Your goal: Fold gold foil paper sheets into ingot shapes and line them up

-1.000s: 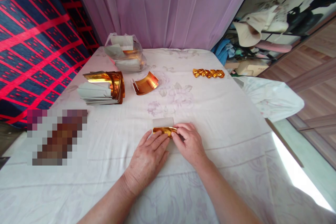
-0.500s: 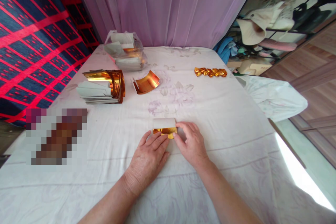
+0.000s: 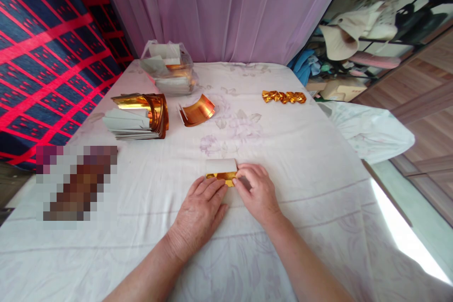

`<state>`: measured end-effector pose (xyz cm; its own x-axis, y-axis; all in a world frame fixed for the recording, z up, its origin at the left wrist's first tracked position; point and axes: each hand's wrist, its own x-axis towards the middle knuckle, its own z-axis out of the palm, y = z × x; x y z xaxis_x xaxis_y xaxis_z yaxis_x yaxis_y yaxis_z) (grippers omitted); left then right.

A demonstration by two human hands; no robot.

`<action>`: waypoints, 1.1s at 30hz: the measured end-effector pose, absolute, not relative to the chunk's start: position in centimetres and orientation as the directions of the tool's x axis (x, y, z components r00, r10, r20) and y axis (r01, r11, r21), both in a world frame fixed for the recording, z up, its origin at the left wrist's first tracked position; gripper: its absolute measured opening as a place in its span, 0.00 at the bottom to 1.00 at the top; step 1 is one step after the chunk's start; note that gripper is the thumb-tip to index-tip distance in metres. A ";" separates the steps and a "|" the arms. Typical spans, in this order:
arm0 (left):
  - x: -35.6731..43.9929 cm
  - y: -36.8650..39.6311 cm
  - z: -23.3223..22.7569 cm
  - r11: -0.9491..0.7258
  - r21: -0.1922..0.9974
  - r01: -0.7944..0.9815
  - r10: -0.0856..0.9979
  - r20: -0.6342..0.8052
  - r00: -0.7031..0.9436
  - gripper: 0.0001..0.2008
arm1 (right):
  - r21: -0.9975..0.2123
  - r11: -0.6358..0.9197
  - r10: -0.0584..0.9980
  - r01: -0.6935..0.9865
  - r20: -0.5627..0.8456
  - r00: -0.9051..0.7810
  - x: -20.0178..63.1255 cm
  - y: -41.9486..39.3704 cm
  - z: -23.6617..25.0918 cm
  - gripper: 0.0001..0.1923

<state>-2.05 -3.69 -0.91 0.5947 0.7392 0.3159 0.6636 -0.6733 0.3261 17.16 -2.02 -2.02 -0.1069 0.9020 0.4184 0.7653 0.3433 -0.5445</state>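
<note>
Both hands press flat, not clenched, on a gold paper (image 3: 222,172) lying near-centre on the bed (image 3: 318,160), long axis left-right, just far of the left hand (image 3: 200,212) and the equally close right hand (image 3: 257,192), which pinches its right end.

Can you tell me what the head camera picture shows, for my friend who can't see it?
Two hands, the left hand and right hand, press a small gold foil paper on a white sheet. Farther off lie a foil stack, a curled sheet and folded gold pieces.
</note>
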 end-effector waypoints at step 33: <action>-2.1 -3.8 -0.7 -0.623 0.317 0.715 0.782 0.232 0.579 0.18 | -0.483 0.349 0.905 0.803 0.396 -0.155 16.9 -2.2 -1.5 0.03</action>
